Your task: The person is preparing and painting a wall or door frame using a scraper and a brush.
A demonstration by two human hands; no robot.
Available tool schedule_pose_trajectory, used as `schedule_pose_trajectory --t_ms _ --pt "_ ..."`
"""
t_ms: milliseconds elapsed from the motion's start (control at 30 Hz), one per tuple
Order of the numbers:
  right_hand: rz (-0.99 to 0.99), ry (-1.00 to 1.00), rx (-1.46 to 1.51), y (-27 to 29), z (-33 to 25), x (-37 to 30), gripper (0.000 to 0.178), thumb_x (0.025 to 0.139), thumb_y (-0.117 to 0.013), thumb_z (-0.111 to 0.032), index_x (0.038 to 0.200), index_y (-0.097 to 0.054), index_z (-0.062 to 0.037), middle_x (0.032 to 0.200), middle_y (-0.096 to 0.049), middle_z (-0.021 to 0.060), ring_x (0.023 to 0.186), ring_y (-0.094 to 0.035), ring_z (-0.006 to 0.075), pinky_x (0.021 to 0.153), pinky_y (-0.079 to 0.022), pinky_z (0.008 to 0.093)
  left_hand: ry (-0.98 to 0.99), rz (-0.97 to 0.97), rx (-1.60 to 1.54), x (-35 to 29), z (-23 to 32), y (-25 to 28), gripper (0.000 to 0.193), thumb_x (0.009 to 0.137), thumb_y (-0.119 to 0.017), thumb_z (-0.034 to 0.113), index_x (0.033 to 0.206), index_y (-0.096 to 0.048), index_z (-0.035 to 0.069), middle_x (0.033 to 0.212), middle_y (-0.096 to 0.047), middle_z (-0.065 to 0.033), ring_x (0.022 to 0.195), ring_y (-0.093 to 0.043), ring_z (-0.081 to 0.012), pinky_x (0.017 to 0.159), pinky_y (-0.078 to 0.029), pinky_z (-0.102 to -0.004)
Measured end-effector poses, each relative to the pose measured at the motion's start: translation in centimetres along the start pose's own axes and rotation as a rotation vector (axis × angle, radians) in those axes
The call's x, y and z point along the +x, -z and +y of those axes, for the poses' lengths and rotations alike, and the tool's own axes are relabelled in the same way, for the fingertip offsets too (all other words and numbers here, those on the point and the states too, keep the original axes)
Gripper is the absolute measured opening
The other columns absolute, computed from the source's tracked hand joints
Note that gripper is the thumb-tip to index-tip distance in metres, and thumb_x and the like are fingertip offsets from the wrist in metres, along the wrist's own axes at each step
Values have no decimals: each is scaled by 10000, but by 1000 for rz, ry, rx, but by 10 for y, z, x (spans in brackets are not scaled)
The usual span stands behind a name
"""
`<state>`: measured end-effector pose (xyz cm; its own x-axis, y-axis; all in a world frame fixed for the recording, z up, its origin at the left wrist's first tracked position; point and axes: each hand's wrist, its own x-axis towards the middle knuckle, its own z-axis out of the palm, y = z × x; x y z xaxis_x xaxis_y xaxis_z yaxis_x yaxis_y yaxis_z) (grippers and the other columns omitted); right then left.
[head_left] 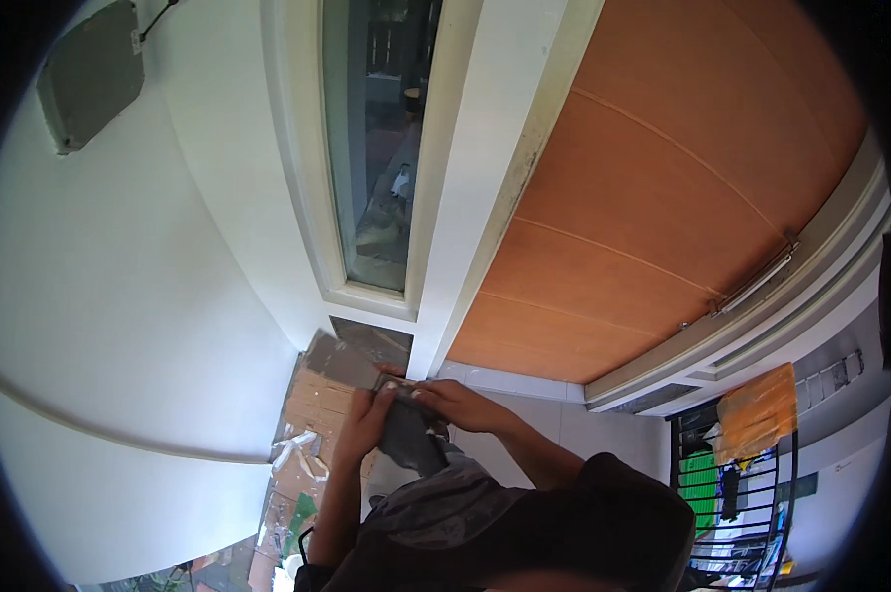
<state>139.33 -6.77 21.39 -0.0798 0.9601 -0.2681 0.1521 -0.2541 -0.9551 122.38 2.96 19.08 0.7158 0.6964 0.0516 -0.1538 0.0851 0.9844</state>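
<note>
Grey cloth (411, 434), soft, light, bunches easily; best held by its edges. Left hand (366, 419) and right hand (455, 403) each have their grip closed on its upper part.

Both hands (366, 419) (455, 403) raised together, fingers curled.

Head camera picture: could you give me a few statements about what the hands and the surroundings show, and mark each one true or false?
1. Both hands hold a dark grey cloth. True: the left hand and right hand grip it together.
2. The door is blue. False: it is orange-brown.
3. A metal handle is on the door. True.
4. The narrow window lies to the right of the door. False: it is to its left.
5. The wall at the left is white. True.
6. The right hand rests on the door handle. False: it is on the cloth.
</note>
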Motion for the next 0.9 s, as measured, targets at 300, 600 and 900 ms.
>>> schedule_pose_trajectory --t_ms 300,600,900 --pt "950 436 -226 201 -68 -73 160 777 -688 -69 912 -612 -33 779 -547 2 707 -495 84 607 -422 247 -67 -463 -24 91 24 -85 390 911 -505 105 1281 -405 36 591 -360 48 576 -322 -34 539 -269 -203" --pt "1145 689 -810 358 -214 -94 186 827 -668 -187 820 -621 -7 676 -459 -32 613 -383 51 531 -301 215 -80 -458 -17 168 -7 -123 211 918 -500 101 1117 -539 45 599 -332 52 584 -296 -39 542 -255 -209" --pt "1060 740 -852 374 -235 -75 168 839 -657 -158 812 -619 4 661 -460 -34 605 -380 41 518 -287 207 -92 -412 -43 206 -14 -131 190 915 -500 102 1089 -550 42 606 -339 54 595 -299 -43 541 -255 -219"
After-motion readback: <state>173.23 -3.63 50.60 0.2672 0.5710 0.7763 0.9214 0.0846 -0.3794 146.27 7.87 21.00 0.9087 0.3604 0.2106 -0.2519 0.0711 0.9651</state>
